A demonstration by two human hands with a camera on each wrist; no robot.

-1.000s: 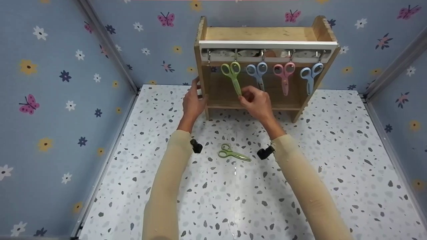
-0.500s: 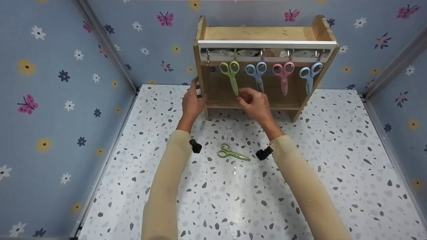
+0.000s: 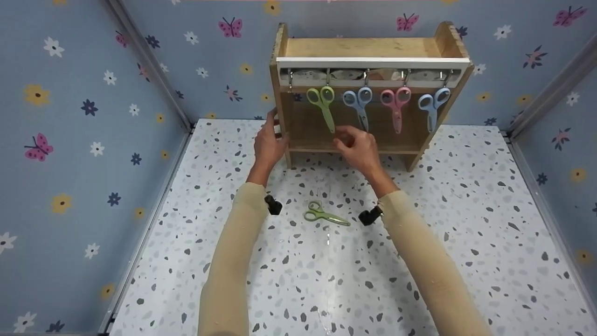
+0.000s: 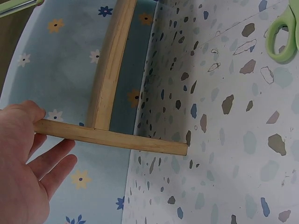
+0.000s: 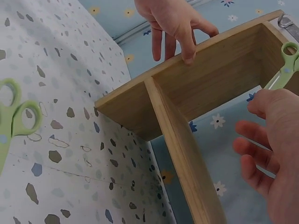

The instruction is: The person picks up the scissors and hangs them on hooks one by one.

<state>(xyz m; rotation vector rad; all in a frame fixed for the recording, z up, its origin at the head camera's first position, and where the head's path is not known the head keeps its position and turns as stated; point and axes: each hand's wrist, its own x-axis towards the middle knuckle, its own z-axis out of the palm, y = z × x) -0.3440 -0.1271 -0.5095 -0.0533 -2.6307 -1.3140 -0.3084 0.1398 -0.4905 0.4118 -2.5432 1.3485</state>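
Note:
My left hand (image 3: 270, 147) grips the left side panel of the wooden rack (image 3: 275, 60); in the left wrist view the thumb lies inside it and the fingers outside. My right hand (image 3: 360, 148) is beside the blade tip of the green scissors (image 3: 326, 109), which hang by a handle loop from a hook. Its fingers are loosely bent with a gap below the thumb; whether a fingertip touches the blade is hard to see. To the right hang blue scissors (image 3: 358, 102), pink scissors (image 3: 397, 107) and more blue scissors (image 3: 433, 107). A second green pair of scissors (image 3: 329, 216) lies on the table.
A hook (image 3: 290, 81) at the rail's left end holds nothing. The rack stands on a speckled white table (image 3: 298, 280), near the patterned back wall (image 3: 233, 60). Side walls close off the left and right. A crossbar (image 5: 182, 154) joins the rack's side panels low down.
My right hand's fingers have loosened and dropped slightly away from the hanging green scissors' tip, which has swayed a little. The left hand stays on the side panel.

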